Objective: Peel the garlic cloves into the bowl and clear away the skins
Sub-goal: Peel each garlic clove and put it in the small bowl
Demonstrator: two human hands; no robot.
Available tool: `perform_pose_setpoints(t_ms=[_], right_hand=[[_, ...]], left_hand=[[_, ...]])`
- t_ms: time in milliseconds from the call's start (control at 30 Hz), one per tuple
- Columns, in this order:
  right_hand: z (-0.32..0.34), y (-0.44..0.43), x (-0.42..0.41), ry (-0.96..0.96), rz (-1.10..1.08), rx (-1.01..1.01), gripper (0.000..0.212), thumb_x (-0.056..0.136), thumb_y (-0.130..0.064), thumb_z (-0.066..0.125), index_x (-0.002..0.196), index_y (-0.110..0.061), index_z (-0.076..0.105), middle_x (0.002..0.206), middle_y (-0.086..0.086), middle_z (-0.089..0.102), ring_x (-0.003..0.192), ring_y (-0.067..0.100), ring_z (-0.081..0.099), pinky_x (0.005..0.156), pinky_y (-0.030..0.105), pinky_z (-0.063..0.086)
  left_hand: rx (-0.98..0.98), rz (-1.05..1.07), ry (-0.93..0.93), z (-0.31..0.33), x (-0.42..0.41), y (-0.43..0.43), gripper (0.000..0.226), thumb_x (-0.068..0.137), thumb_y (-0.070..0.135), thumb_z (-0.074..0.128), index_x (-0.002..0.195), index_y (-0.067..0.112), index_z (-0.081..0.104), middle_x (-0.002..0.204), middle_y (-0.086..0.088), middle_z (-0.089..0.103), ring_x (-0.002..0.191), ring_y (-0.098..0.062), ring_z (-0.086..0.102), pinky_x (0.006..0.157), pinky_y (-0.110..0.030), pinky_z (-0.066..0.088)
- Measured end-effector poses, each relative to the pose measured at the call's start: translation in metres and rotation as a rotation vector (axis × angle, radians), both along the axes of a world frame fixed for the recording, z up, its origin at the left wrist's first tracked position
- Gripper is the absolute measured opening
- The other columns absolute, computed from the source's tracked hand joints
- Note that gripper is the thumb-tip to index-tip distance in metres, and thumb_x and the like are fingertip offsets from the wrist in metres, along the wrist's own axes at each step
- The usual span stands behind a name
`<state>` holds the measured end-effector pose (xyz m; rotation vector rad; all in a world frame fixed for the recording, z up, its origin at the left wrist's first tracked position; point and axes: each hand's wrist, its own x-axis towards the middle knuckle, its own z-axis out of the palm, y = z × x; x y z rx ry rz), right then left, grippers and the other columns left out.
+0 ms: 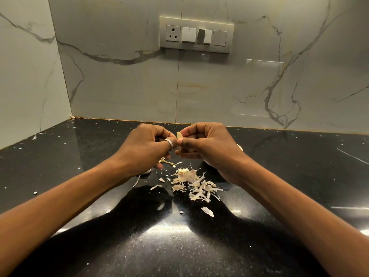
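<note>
My left hand (145,144), with a silver ring on the thumb, and my right hand (207,148) meet above the black counter (299,166). Between their fingertips they pinch a pale garlic clove (179,136), mostly hidden by the fingers. A pile of papery garlic skins (194,183) lies on the counter just below the hands. A white rounded edge, possibly the bowl (240,147), shows behind my right hand, largely hidden. Another white bit (146,172) peeks out under my left wrist.
A marble wall with a switch panel (196,35) rises behind the counter, and a second marble wall closes the left side. Small skin flakes (207,211) are scattered over the glossy counter nearer to me.
</note>
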<state>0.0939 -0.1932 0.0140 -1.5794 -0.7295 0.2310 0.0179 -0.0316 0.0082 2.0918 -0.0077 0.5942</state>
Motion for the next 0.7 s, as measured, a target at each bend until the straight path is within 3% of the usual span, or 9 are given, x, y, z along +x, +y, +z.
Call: perform_pose_setpoints(t_ms=[200, 467, 700], right_hand=[[0.0003, -0.0018, 0.0033, -0.066, -0.022, -0.036, 0.016, 0.089, -0.006, 0.076, 0.105, -0.005, 0.071, 0.095, 0.016, 0.076, 0.083, 0.026, 0.076, 0.079, 0.04, 0.063], [0.0018, -0.0031, 0.0016, -0.132, -0.036, -0.075, 0.018, 0.088, -0.011, 0.078, 0.105, -0.009, 0.073, 0.095, 0.008, 0.077, 0.087, 0.017, 0.074, 0.07, 0.026, 0.055], [0.0021, -0.0034, -0.0006, -0.166, -0.037, -0.094, 0.015, 0.089, -0.013, 0.077, 0.104, -0.012, 0.074, 0.094, 0.004, 0.077, 0.086, 0.014, 0.073, 0.068, 0.022, 0.055]], left_hand=[[-0.013, 0.005, -0.009, 0.0004, 0.0004, 0.0006, 0.008, 0.096, 0.016, 0.063, 0.092, 0.013, 0.069, 0.075, -0.004, 0.068, 0.061, -0.007, 0.067, 0.049, -0.026, 0.054], [-0.013, -0.004, -0.015, 0.0002, 0.0003, 0.0016, 0.009, 0.098, 0.014, 0.061, 0.092, 0.013, 0.068, 0.073, -0.004, 0.066, 0.06, -0.008, 0.067, 0.05, -0.027, 0.054], [-0.002, 0.001, -0.013, -0.0007, 0.0001, 0.0011, 0.009, 0.098, 0.015, 0.061, 0.093, 0.013, 0.069, 0.074, -0.004, 0.066, 0.06, -0.008, 0.067, 0.05, -0.028, 0.055]])
